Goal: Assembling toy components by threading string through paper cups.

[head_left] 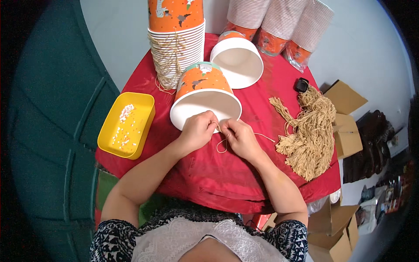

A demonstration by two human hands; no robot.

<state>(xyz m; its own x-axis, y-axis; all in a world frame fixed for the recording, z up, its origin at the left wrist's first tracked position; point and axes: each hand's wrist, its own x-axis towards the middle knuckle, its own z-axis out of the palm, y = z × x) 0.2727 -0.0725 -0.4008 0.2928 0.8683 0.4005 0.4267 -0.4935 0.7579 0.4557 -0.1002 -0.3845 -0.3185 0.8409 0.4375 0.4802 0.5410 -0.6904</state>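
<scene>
An orange paper bucket (203, 83) with a white inside lies on its side, its mouth toward me. At the near rim my left hand (198, 131) pinches a thin tan cord (222, 148). Close beside it, my right hand (240, 136) is also closed on the cord, with one end trailing off to the right. A small loop of cord hangs between the hands over the red cloth. Whether the cord passes through the bucket's rim is hidden by my fingers.
A second bucket (242, 63) lies behind. A tall bucket stack (179, 56) with cords stands back left; wrapped stacks (283, 22) stand farther back. The yellow tray (142, 146) holds small white and orange bits. A tan cord bundle (312, 135) lies right, near a black object (301, 84).
</scene>
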